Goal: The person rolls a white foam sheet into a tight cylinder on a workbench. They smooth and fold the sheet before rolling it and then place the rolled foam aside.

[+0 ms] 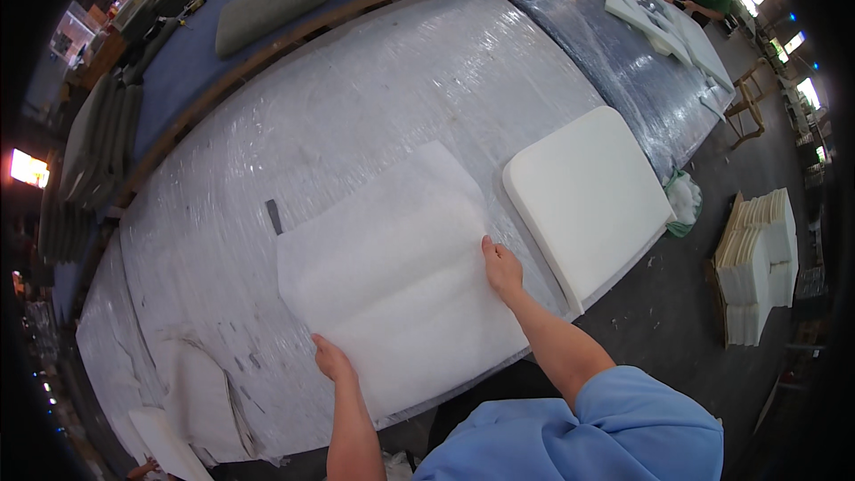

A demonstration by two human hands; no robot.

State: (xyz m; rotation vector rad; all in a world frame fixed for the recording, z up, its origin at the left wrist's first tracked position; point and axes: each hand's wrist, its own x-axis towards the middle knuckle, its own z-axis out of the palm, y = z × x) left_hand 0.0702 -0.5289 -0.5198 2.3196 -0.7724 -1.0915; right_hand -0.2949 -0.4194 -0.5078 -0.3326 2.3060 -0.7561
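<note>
So I've got this thin white batting sheet (396, 281) spread flat on the plastic-wrapped table (374, 80), near edge of it right in front of me. My left hand (331, 359) is on the near left corner and my right hand (502, 269) is on the right edge, about halfway up. Both look like they're pinching or pressing the sheet's edge, but honestly I can't tell if the fingers are tucked under it or just flat on top.

Stuff I'd worry about from here:

- The sheet looks super flimsy and there's already a soft fold line running across the middle. If one hand pulls harder than the other, I reckon it bunches or creases worse.
- That table wrap is slick and wrinkly. The sheet could slide or snag on a ridge, and thin stuff like this probably tears or stretches if I yank it.
- The thick white foam cushion (588, 200) sits just to the right, close to my right hand but not touching the sheet as far as I can see. Its near corner hangs toward the table's edge, so an elbow bump could knock it off onto the floor.
- The sheet's near corner is close to the table lip too, so it could droop over.
</note>
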